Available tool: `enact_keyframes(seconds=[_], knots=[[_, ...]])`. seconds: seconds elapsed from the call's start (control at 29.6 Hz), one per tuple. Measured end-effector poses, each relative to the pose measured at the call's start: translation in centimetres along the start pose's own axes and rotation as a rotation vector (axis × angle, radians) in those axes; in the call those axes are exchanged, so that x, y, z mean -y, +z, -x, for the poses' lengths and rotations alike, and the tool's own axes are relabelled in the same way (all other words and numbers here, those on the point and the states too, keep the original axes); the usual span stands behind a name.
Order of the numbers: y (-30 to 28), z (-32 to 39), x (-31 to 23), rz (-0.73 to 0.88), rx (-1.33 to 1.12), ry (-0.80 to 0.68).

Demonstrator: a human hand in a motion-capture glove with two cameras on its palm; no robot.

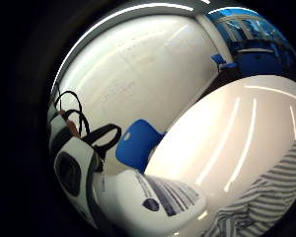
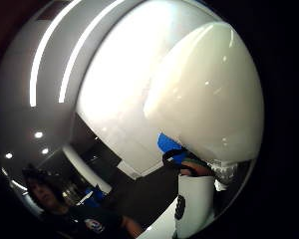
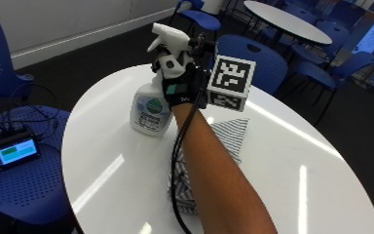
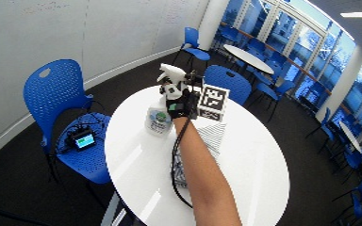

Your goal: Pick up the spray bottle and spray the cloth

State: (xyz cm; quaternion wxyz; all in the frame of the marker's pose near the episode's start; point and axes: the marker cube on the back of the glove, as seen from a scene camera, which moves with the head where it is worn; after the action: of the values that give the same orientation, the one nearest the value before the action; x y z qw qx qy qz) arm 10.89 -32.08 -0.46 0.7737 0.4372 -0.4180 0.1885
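Spray bottle work sits on a round white table, the largest thing in view, with blue plastic chairs standing around it on the dark floor. On the seat of the nearest chair lies a small black device with a lit green screen. A grey-and-white striped cloth lies flat on the table, partly hidden under the person's outstretched forearm. Just beside the cloth, the white plastic spray bottle with a green-and-blue label stands upright on the table, its white trigger head at the top. The black-gloved right hand is at the bottle's neck, just below the trigger head, and its fingers appear wrapped around the neck.
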Motion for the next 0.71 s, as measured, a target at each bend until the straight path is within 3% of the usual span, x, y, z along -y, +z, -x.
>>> enact_keyframes(seconds=[0.71], knots=[[2.7,3.5,1.4,-0.022,-0.024,-0.057]])
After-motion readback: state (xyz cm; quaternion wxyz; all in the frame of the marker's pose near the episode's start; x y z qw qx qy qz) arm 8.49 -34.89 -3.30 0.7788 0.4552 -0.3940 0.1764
